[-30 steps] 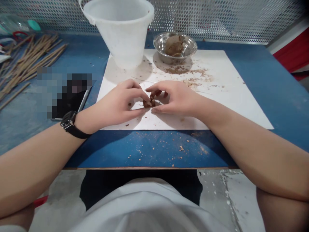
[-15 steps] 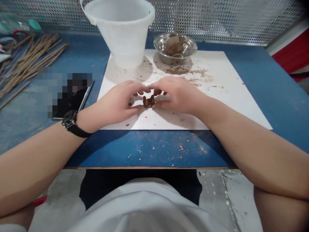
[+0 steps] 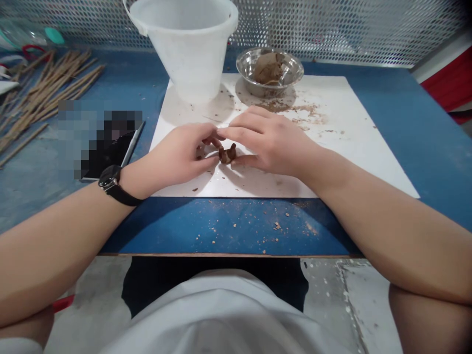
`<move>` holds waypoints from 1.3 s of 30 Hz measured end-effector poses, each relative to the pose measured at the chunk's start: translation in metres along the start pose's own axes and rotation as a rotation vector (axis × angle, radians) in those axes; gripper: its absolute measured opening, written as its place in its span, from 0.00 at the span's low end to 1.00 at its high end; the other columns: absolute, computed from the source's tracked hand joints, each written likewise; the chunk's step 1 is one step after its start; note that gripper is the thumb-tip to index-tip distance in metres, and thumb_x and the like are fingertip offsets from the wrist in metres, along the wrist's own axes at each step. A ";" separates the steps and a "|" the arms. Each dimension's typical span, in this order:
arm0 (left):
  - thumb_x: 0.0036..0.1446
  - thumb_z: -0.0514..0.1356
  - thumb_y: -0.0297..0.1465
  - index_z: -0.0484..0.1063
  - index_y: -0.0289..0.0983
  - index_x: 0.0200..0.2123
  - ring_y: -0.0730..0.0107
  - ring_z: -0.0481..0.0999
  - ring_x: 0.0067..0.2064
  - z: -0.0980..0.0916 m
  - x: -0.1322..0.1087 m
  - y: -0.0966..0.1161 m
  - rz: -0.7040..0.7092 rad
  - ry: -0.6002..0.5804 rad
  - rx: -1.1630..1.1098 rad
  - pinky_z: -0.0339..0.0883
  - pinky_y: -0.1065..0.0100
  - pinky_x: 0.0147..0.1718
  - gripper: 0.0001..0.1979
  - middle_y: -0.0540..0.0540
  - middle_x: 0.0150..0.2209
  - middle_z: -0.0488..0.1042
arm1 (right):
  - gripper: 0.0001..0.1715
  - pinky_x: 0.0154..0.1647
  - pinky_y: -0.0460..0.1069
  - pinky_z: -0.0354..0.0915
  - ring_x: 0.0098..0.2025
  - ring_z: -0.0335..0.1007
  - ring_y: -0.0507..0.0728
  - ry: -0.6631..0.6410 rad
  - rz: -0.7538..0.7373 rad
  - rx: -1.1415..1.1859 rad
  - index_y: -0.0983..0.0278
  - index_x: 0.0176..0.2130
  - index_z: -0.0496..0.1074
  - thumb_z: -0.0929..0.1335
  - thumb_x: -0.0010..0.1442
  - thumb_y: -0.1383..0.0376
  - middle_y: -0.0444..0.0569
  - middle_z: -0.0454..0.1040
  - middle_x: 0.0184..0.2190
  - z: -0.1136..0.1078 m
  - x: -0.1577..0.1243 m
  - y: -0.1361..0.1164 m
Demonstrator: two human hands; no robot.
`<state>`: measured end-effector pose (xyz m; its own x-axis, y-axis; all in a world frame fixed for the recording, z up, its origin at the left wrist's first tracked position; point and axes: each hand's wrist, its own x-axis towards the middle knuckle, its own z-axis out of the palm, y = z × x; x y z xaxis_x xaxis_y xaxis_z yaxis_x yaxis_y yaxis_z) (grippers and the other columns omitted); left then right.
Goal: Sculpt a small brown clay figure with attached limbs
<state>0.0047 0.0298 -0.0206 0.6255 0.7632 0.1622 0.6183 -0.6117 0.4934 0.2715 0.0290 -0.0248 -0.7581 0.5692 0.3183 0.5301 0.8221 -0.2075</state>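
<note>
A small brown clay piece point(image 3: 227, 155) with raised ends sits low over the white board point(image 3: 354, 142), between my two hands. My left hand point(image 3: 180, 147) curls around its left side, thumb and fingertips closed against it. On the other side, my right hand point(image 3: 271, 140) has its thumb by the piece's right edge. Its fingers stretch across above the clay, the index fingertip meeting the left hand's fingertips. The underside of the piece is hard to make out.
A white bucket point(image 3: 195, 59) and a steel bowl point(image 3: 250, 86) holding a clay lump point(image 3: 268, 68) stand at the back. To the left lie thin sticks point(image 3: 55, 93) and a dark flat device point(image 3: 114, 152). Crumbs dot the blue table point(image 3: 236, 231).
My right hand's fingers have reached farther left over the clay piece and straightened. The left fingers have drawn in closer to it. The clay piece stays in nearly the same spot.
</note>
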 end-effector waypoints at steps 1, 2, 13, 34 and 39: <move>0.62 0.66 0.39 0.73 0.42 0.42 0.59 0.79 0.38 0.001 0.000 -0.001 0.006 0.003 -0.008 0.71 0.56 0.39 0.09 0.45 0.40 0.83 | 0.28 0.75 0.67 0.69 0.68 0.75 0.71 -0.009 0.011 0.011 0.56 0.68 0.78 0.70 0.77 0.48 0.56 0.81 0.64 -0.001 0.002 -0.002; 0.62 0.65 0.38 0.73 0.42 0.42 0.60 0.79 0.38 0.001 0.000 -0.002 0.009 0.007 -0.021 0.70 0.57 0.39 0.09 0.45 0.40 0.83 | 0.28 0.76 0.68 0.68 0.68 0.75 0.71 -0.020 0.026 0.024 0.55 0.67 0.79 0.69 0.77 0.48 0.56 0.81 0.64 -0.002 0.004 -0.004; 0.60 0.64 0.30 0.70 0.43 0.41 0.64 0.75 0.43 0.000 0.002 0.000 0.041 -0.032 -0.067 0.68 0.59 0.42 0.07 0.50 0.39 0.76 | 0.29 0.60 0.67 0.77 0.62 0.78 0.66 0.001 -0.095 -0.171 0.59 0.59 0.82 0.55 0.84 0.61 0.55 0.82 0.61 0.005 0.004 -0.019; 0.59 0.69 0.37 0.77 0.42 0.45 0.57 0.79 0.43 0.004 0.007 -0.008 0.005 0.002 -0.112 0.72 0.55 0.44 0.11 0.46 0.39 0.81 | 0.29 0.70 0.72 0.71 0.68 0.73 0.73 0.049 -0.016 -0.054 0.57 0.69 0.75 0.73 0.75 0.52 0.58 0.79 0.65 0.015 -0.005 0.004; 0.59 0.69 0.36 0.79 0.41 0.46 0.57 0.82 0.44 0.004 0.008 -0.008 0.001 -0.006 -0.134 0.74 0.57 0.46 0.12 0.45 0.41 0.83 | 0.45 0.65 0.68 0.74 0.61 0.78 0.73 -0.025 0.148 0.060 0.55 0.76 0.70 0.79 0.67 0.50 0.58 0.82 0.60 0.020 -0.004 0.014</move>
<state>0.0060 0.0398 -0.0267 0.6290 0.7612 0.1578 0.5491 -0.5787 0.6030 0.2747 0.0386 -0.0481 -0.6828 0.6838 0.2574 0.6139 0.7280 -0.3054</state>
